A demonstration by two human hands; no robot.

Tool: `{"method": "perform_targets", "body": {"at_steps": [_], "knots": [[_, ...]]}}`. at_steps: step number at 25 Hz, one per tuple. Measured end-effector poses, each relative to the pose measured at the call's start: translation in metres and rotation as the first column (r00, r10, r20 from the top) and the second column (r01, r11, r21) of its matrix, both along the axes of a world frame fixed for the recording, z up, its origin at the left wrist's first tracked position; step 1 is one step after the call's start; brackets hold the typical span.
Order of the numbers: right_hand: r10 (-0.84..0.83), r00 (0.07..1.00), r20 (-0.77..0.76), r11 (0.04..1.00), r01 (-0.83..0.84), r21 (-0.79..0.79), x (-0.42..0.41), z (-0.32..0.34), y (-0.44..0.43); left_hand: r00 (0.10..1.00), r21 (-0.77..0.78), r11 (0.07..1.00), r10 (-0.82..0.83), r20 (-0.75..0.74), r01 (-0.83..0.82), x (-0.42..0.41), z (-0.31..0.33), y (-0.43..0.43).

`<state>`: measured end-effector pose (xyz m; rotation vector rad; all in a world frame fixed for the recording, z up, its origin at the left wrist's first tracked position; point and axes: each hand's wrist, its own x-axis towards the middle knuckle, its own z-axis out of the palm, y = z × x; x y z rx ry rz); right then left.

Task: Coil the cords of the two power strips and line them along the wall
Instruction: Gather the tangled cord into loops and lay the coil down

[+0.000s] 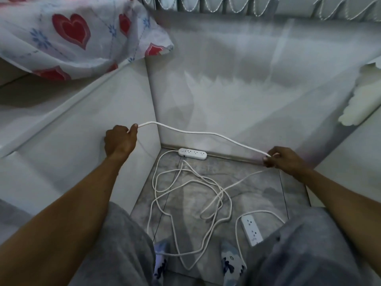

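A white cord [203, 133] stretches in the air between my two hands. My left hand [120, 139] is closed on one end of the stretch, my right hand [285, 158] pinches the other. From my right hand the cord drops to a loose tangle of white cord loops [185, 195] on the grey floor. One white power strip [192, 153] lies against the base of the wall. A second white power strip [252, 229] lies on the floor by my right knee, partly hidden by my trouser leg.
White cabinet panels [86, 145] close in the floor on the left, the wall [247, 89] at the back. A heart-patterned cloth [78, 36] hangs at upper left. My patterned socks [232, 263] stand at the tangle's near edge. Peeling white material [358, 104] sits at right.
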<state>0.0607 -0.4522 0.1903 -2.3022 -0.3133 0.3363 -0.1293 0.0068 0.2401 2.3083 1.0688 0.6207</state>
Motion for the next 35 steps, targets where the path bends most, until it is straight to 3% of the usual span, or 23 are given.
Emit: {"method": "perform_targets", "body": {"at_steps": [2, 5, 8, 11, 13, 15, 18, 22, 24, 27, 32, 35], "knots": [[0.028, 0.996, 0.088, 0.995, -0.036, 0.098, -0.008, 0.015, 0.021, 0.998, 0.021, 0.998, -0.057, 0.042, 0.056, 0.004, -0.001, -0.004], [0.355, 0.882, 0.311, 0.928, -0.293, -0.228, -0.026, 0.032, 0.076, 0.961, 0.051, 0.972, -0.235, 0.145, 0.23, 0.013, 0.003, -0.019], [0.58, 0.787, 0.21, 0.791, -0.482, -0.378, -0.054, 0.041, 0.132, 0.886, -0.03, 0.904, -0.411, 0.217, 0.427, 0.024, 0.006, -0.037], [0.707, 0.7, 0.103, 0.682, -0.636, -0.362, -0.078, 0.047, 0.176, 0.817, -0.175, 0.803, -0.528, 0.233, 0.569, 0.032, 0.004, -0.054], [0.799, 0.593, 0.099, 0.584, -0.727, -0.362, -0.09, 0.049, 0.198, 0.777, -0.245, 0.738, -0.597, 0.2, 0.629, 0.037, 0.0, -0.06], [0.821, 0.546, 0.167, 0.569, -0.761, -0.312, -0.099, 0.051, 0.213, 0.74, -0.292, 0.688, -0.661, 0.124, 0.664, 0.038, -0.001, -0.066], [0.705, 0.647, 0.291, 0.693, -0.716, -0.087, -0.098, 0.052, 0.221, 0.657, -0.35, 0.605, -0.753, 0.041, 0.715, 0.036, 0.0, -0.067], [0.501, 0.82, 0.276, 0.824, -0.55, 0.136, -0.09, 0.046, 0.223, 0.641, -0.521, 0.516, -0.763, 0.081, 0.68, 0.033, 0.003, -0.071], [0.463, 0.794, 0.395, 0.843, -0.532, 0.081, -0.087, 0.042, 0.228, 0.669, -0.508, 0.544, -0.738, 0.088, 0.668, 0.032, 0.006, -0.072], [0.427, 0.715, 0.553, 0.891, -0.435, -0.126, -0.075, 0.04, 0.23, 0.706, -0.487, 0.574, -0.695, 0.137, 0.659, 0.031, 0.013, -0.075], [0.648, 0.691, 0.32, 0.759, -0.62, -0.2, -0.072, 0.031, 0.224, 0.747, -0.514, 0.629, -0.664, 0.035, 0.583, 0.024, 0.013, -0.064], [0.638, 0.763, 0.106, 0.756, -0.593, -0.277, -0.051, 0.021, 0.195, 0.79, -0.538, 0.63, -0.602, 0.117, 0.56, 0.012, 0.014, -0.043]]}}
